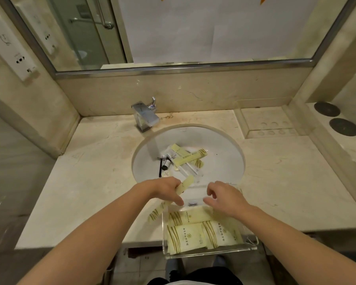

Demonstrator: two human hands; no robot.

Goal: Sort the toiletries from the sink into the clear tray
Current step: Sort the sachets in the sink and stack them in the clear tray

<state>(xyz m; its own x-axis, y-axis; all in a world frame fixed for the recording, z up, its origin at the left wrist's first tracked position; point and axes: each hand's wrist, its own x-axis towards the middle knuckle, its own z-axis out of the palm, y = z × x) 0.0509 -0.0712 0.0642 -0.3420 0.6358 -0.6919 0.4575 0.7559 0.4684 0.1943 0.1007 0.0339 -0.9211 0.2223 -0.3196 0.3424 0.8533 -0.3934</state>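
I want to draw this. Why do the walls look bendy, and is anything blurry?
Head view: the wide lens curves the mirror frame and the counter edges; the left hand and its yellow packet look slightly smeared; the clear tray shows soft glare on its rim; the lighting is dim and yellowish.

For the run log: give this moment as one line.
left hand: holds packet | right hand: empty, over tray | tray: several packets | sink: items remain

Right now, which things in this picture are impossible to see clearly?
Head view only:
- Print on the pale yellow sachets in the white round sink: too small.
- Right hand covers the far rim of the clear plastic tray.
- Left hand hides the middle of its long yellow packet.
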